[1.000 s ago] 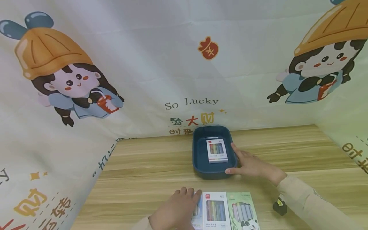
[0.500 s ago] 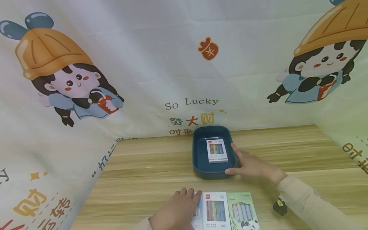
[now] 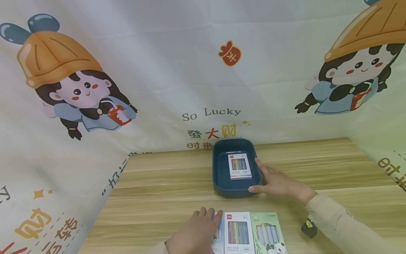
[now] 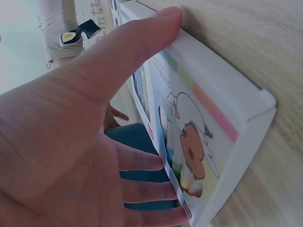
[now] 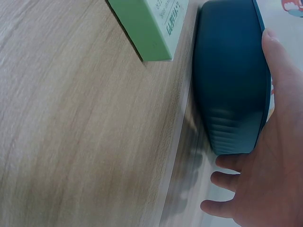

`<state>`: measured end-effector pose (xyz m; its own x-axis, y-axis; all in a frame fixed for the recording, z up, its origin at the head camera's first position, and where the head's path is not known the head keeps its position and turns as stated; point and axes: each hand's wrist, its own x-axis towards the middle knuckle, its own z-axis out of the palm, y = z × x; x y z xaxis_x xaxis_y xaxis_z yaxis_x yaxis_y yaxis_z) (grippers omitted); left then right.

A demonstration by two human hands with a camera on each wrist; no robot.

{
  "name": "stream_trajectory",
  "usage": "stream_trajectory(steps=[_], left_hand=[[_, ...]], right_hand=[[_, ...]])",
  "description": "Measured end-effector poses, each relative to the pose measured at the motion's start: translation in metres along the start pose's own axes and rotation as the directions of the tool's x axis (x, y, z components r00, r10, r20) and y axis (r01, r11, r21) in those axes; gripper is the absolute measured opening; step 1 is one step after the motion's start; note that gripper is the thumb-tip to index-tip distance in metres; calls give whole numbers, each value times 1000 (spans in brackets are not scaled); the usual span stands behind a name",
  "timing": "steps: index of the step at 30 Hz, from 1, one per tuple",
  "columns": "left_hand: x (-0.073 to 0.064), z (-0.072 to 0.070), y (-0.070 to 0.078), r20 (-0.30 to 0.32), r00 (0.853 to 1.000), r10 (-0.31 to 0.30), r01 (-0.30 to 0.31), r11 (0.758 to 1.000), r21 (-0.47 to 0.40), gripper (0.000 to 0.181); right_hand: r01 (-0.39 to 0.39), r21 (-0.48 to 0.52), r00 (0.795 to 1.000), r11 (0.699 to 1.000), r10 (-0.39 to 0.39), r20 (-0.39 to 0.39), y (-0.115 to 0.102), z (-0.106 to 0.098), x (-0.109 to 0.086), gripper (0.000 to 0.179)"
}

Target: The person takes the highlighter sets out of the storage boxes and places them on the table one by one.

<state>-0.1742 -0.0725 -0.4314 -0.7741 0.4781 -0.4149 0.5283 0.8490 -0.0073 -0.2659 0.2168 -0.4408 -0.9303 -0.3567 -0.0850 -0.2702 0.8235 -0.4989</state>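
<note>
My left hand [image 3: 195, 231] spans a light blue box of pens [image 4: 199, 137], thumb at its near end and fingertips at its far end. That box has a snowman-like drawing, and the hand hides most of it in the head view. At the right side of a dark blue bin [image 3: 219, 187], my right hand [image 3: 280, 180] is spread, its thumb on the near rim and its index finger on the side rim. The other right fingers stretch out past the bin's wall in the right wrist view. Inside the bin lies a white box of pens [image 3: 239, 166].
A second white pen box [image 3: 239, 233] and a green panda pen box [image 3: 269, 233] lie in a row to the right of my left hand. A black wrist strap [image 3: 308, 228] shows by the right sleeve. Behind the wooden table [image 3: 152, 197] hangs a printed cloth [image 3: 158, 53].
</note>
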Motion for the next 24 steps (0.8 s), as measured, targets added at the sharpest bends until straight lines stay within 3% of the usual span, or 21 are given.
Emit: stream_trajectory(steps=[24], left_hand=[[-2,-2,1,3,1000,-9,9,1000,-23,118]], right_hand=[[-2,12,1000,1000,2,3,0,-1,-1,118]])
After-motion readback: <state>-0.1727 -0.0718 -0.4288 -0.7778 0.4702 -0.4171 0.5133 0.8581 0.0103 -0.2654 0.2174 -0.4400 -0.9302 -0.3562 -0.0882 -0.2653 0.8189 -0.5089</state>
